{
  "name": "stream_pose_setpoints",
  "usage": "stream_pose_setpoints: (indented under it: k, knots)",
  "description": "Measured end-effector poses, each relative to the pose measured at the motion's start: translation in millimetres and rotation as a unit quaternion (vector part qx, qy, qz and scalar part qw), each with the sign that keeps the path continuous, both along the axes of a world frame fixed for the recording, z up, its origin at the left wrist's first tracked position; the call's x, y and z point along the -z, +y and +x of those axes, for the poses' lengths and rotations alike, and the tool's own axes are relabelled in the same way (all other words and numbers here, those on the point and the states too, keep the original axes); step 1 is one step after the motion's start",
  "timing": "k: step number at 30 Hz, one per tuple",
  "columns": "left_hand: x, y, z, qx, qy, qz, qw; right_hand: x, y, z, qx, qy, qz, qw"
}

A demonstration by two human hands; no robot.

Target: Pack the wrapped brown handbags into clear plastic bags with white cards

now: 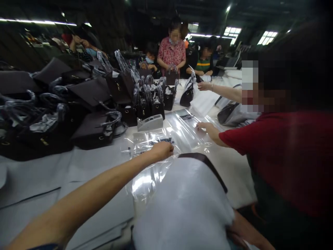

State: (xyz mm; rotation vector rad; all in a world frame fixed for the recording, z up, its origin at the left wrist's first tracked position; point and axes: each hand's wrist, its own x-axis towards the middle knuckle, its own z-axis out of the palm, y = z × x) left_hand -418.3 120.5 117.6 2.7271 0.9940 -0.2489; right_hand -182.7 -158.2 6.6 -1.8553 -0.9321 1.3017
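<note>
My left hand (162,151) stretches over clear plastic bags (151,177) printed with dark marks. Its fingers are curled; I cannot make out what, if anything, is pinched in them. Close in front of me, a dark brown handbag (205,160) is tilted up, mostly covered by a white cloth-like sleeve (184,201), with one dark edge sticking out at the top. At the lower right, my right hand (235,225) grips the covered handbag from its side, its fingers hidden behind the white material.
Many dark handbags (91,128) with plastic-wrapped handles crowd the left and centre. A tape dispenser (150,123) stands by the plastic bags. White sheets (96,194) lie at left. A co-worker in red (291,156) reaches in from the right; other people work across the table.
</note>
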Motion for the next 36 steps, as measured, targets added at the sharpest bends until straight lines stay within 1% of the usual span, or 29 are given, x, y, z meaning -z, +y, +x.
stream_pose_setpoints:
  k: [1, 3, 5, 6, 8, 10, 12, 13, 14, 16, 18, 20, 21, 22, 23, 24, 25, 26, 27, 28, 29, 30, 31, 32, 33, 35, 36]
  knots:
    - [1.4, 3, 2, 0.009, -0.006, 0.002, 1.0, -7.0, 16, -10, -0.053, 0.03, -0.004, 0.998]
    - [-0.6, 10, 4, 0.027, -0.013, 0.01, 0.999, -17.5, 40, -28, -0.137, 0.106, -0.031, 0.984]
    - [-8.8, 15, 2, 0.043, -0.015, 0.024, 0.999, -21.5, 52, -40, -0.178, 0.19, -0.066, 0.963]
    - [-14.8, 16, 0, 0.051, -0.017, 0.032, 0.998, -20.7, 53, -43, -0.185, 0.229, -0.084, 0.952]
    - [-27.8, 14, -6, 0.067, -0.017, 0.046, 0.997, -14.3, 50, -44, -0.174, 0.288, -0.108, 0.936]
    - [-38.4, 7, -11, 0.081, -0.012, 0.061, 0.995, -3.3, 44, -40, -0.131, 0.312, -0.112, 0.934]
    - [-41.9, -4, -14, 0.093, -0.009, 0.075, 0.993, 10.4, 42, -39, -0.067, 0.314, -0.104, 0.941]
    - [-40.0, -11, -16, 0.099, -0.01, 0.081, 0.992, 18.0, 43, -41, -0.03, 0.305, -0.099, 0.947]
    - [-35.6, -18, -17, 0.105, -0.014, 0.085, 0.991, 25.8, 45, -46, 0.007, 0.289, -0.092, 0.953]
    - [-19.9, -32, -19, 0.114, -0.027, 0.095, 0.989, 40.2, 50, -58, 0.067, 0.257, -0.082, 0.961]
    - [1.3, -46, -24, 0.108, -0.05, 0.115, 0.986, 48.9, 52, -69, 0.085, 0.196, -0.08, 0.974]
    - [22.9, -55, -31, 0.082, -0.08, 0.145, 0.983, 46.4, 49, -74, 0.07, 0.107, -0.088, 0.988]
    - [32.3, -59, -34, 0.063, -0.096, 0.16, 0.98, 40.5, 48, -75, 0.067, 0.031, -0.082, 0.994]
    - [40.3, -61, -36, 0.044, -0.111, 0.174, 0.977, 32.1, 49, -75, 0.065, -0.066, -0.058, 0.994]
    - [46.6, -63, -36, 0.026, -0.125, 0.185, 0.974, 22.2, 53, -76, 0.064, -0.17, -0.014, 0.983]
    - [51.4, -65, -35, 0.012, -0.139, 0.194, 0.971, 12.2, 61, -78, 0.064, -0.277, 0.046, 0.958]
    - [54.7, -67, -31, 0.005, -0.152, 0.199, 0.968, 3.5, 73, -82, 0.047, -0.367, 0.12, 0.921]
    - [56.9, -69, -28, 0.004, -0.163, 0.201, 0.966, -2.9, 90, -86, 0.024, -0.432, 0.183, 0.883]
    - [58.5, -71, -24, 0.009, -0.176, 0.203, 0.963, -6.5, 109, -90, 0.005, -0.472, 0.231, 0.851]
    - [60.0, -73, -21, 0.016, -0.196, 0.209, 0.958, -7.4, 129, -94, 0.005, -0.497, 0.265, 0.826]
    - [61.9, -73, -21, 0.019, -0.221, 0.222, 0.949, -6.0, 148, -95, 0.007, -0.506, 0.291, 0.812]
    - [64.9, -71, -23, 0.013, -0.246, 0.24, 0.939, -3.3, 164, -95, 0.007, -0.506, 0.313, 0.804]
    - [69.2, -66, -29, -0.007, -0.266, 0.259, 0.928, -0.2, 176, -93, -0.001, -0.497, 0.334, 0.801]
    - [75.1, -59, -38, -0.045, -0.279, 0.278, 0.918, 2.7, 184, -89, -0.019, -0.482, 0.356, 0.8]
    - [82.5, -50, -50, -0.099, -0.284, 0.29, 0.908, 4.9, 188, -85, -0.045, -0.465, 0.379, 0.799]
    - [101.2, -29, -77, -0.229, -0.283, 0.28, 0.888, 6.8, 188, -74, -0.109, -0.432, 0.422, 0.79]
    - [111.6, -21, -90, -0.283, -0.29, 0.266, 0.875, 7.3, 186, -68, -0.14, -0.418, 0.441, 0.782]
